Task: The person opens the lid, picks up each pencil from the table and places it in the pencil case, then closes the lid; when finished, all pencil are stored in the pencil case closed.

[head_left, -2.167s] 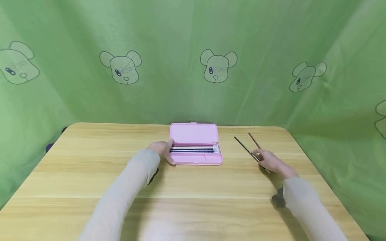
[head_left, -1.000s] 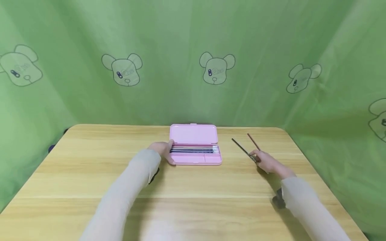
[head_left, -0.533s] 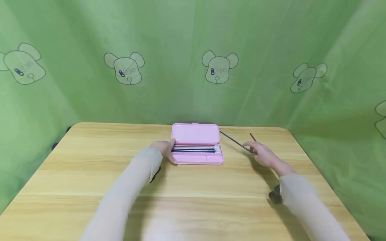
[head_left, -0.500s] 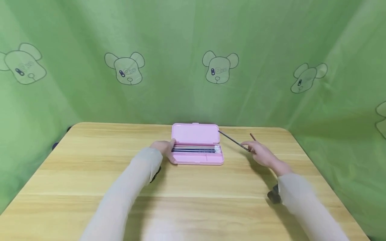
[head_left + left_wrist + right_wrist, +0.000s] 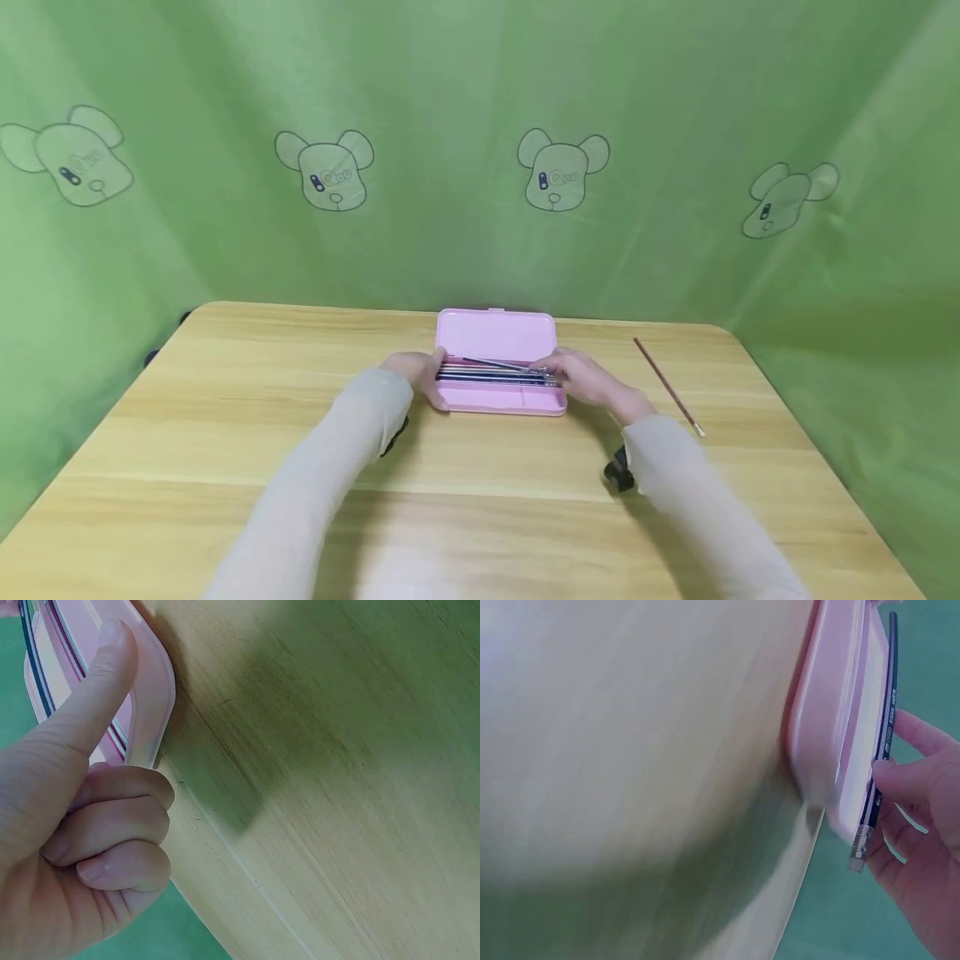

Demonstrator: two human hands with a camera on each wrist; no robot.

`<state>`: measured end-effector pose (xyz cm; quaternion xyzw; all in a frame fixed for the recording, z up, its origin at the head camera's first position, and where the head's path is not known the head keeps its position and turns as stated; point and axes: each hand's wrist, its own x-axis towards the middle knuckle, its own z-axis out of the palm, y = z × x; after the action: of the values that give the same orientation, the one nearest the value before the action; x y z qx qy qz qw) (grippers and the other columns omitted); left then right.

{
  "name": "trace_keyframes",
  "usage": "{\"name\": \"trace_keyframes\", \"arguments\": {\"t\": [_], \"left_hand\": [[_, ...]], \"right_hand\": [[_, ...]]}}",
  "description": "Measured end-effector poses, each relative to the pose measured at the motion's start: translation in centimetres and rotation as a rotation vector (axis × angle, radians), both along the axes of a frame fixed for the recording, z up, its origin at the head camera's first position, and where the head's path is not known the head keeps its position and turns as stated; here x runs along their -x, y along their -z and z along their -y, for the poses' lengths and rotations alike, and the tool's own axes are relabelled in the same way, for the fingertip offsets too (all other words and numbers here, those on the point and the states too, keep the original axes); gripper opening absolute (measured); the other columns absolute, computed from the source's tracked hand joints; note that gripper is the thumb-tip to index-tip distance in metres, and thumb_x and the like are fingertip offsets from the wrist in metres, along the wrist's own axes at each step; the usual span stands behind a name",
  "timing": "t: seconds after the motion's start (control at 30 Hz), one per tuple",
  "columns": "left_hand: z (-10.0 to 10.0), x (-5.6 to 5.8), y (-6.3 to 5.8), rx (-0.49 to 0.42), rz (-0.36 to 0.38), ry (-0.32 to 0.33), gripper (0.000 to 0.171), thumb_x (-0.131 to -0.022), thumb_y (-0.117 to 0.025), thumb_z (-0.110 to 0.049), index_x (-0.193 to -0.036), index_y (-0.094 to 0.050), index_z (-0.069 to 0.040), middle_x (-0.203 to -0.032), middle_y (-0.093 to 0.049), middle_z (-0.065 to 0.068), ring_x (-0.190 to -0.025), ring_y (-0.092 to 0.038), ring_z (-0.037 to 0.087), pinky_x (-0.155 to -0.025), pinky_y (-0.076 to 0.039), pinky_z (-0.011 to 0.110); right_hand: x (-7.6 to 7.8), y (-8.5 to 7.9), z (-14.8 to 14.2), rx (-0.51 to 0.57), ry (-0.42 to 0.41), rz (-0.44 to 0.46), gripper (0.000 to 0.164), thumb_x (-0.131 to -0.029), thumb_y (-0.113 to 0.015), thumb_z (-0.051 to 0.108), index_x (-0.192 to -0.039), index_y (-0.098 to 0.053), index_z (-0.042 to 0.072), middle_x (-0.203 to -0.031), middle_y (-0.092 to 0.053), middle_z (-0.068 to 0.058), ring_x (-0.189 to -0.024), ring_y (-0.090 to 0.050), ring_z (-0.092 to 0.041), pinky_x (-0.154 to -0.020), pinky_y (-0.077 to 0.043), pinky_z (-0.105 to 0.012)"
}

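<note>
An open pink pencil case stands toward the back of the table, its lid tilted up behind. Several pencils lie side by side in its rear compartment. My left hand grips the case's left end; in the left wrist view the thumb lies along the case and the other fingers are curled. With thumb and fingers, my right hand pinches a dark pencil near its eraser end, above the case's right part. The pencil's far tip points left, over the row. A reddish-brown pencil lies on the table, right of the right hand.
The wooden table carries the case and the loose pencil. A green curtain with bear-head prints hangs right behind its back edge and along both sides.
My right hand has lifted the dark pencil from the table's right and carried it left over the case. The reddish-brown pencil is now uncovered. The left hand stays at the case's left end.
</note>
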<state>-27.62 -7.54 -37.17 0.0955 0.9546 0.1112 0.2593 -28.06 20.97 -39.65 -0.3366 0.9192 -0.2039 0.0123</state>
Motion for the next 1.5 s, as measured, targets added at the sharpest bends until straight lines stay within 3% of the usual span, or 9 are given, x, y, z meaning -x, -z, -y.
{"name": "trace_keyframes", "arguments": {"t": [0.13,0.3,0.47,0.63,0.87,1.03,1.2,1.5], "left_hand": [[-0.2,0.4,0.5,-0.005,0.011,-0.008,0.097,-0.062,-0.078,-0.049,-0.14,-0.026,-0.022,-0.139,-0.04,0.01,-0.125,-0.04,0.028,-0.102,-0.037,0.042],[-0.3,0.8,1.0,0.003,0.03,-0.032,0.106,-0.055,-0.079,-0.054,-0.14,-0.025,-0.022,-0.141,-0.038,0.009,-0.125,-0.04,0.029,-0.101,-0.037,0.042],[-0.4,0.5,0.5,-0.002,0.023,-0.025,0.101,-0.061,-0.078,-0.049,-0.142,-0.024,-0.022,-0.142,-0.038,0.008,-0.127,-0.039,0.028,-0.103,-0.035,0.04],[-0.3,0.4,0.3,0.007,-0.022,0.037,0.099,-0.064,-0.076,-0.049,-0.143,-0.023,-0.019,-0.141,-0.04,0.01,-0.127,-0.04,0.027,-0.104,-0.035,0.039],[-0.1,0.5,0.3,0.016,-0.001,0.019,0.103,-0.064,-0.075,-0.051,-0.145,-0.018,-0.021,-0.143,-0.036,0.01,-0.129,-0.037,0.028,-0.104,-0.034,0.041],[0.1,0.4,0.3,0.016,0.011,-0.002,0.1,-0.064,-0.076,-0.05,-0.143,-0.021,-0.022,-0.143,-0.036,0.009,-0.128,-0.037,0.028,-0.104,-0.035,0.041],[0.1,0.4,0.4,0.012,0.02,-0.013,0.102,-0.064,-0.076,-0.049,-0.144,-0.019,-0.022,-0.144,-0.035,0.009,-0.129,-0.037,0.027,-0.104,-0.034,0.04],[-0.1,0.7,0.4,0.019,0.045,-0.037,0.109,-0.059,-0.078,-0.053,-0.144,-0.018,-0.023,-0.145,-0.033,0.009,-0.129,-0.036,0.028,-0.103,-0.035,0.042]], "right_hand": [[0.4,0.2,1.5,-0.018,-0.05,-0.014,0.04,-0.074,-0.05,-0.017,-0.108,-0.065,0.0,-0.087,-0.062,-0.011,-0.081,-0.057,-0.022,-0.079,-0.051,-0.038],[0.8,0.6,2.9,-0.032,-0.086,-0.005,0.035,-0.078,-0.051,-0.014,-0.107,-0.066,-0.001,-0.086,-0.061,-0.012,-0.081,-0.057,-0.022,-0.079,-0.051,-0.035],[1.3,0.8,3.2,-0.026,-0.05,0.029,0.038,-0.077,-0.05,-0.015,-0.108,-0.066,0.001,-0.087,-0.06,-0.01,-0.081,-0.056,-0.02,-0.08,-0.05,-0.035],[1.7,1.1,2.8,-0.013,-0.054,0.031,0.038,-0.077,-0.049,-0.016,-0.108,-0.066,0.0,-0.084,-0.058,-0.01,-0.079,-0.053,-0.02,-0.079,-0.05,-0.035],[1.9,1.4,3.1,-0.02,-0.072,-0.004,0.041,-0.075,-0.048,-0.017,-0.107,-0.067,0.001,-0.084,-0.056,-0.008,-0.077,-0.051,-0.02,-0.076,-0.05,-0.032],[1.9,1.9,3.5,-0.02,-0.048,0.031,0.043,-0.073,-0.049,-0.017,-0.108,-0.066,0.001,-0.084,-0.055,-0.007,-0.077,-0.05,-0.018,-0.076,-0.049,-0.032],[1.9,2.0,3.2,0.038,-0.007,0.052,0.032,-0.082,-0.052,-0.009,-0.11,-0.065,0.001,-0.087,-0.057,-0.008,-0.082,-0.053,-0.02,-0.081,-0.049,-0.037],[1.2,0.5,1.4,0.174,0.085,0.126,0.028,-0.086,-0.054,-0.002,-0.113,-0.06,-0.003,-0.096,-0.058,-0.015,-0.091,-0.054,-0.028,-0.087,-0.046,-0.045]]}}
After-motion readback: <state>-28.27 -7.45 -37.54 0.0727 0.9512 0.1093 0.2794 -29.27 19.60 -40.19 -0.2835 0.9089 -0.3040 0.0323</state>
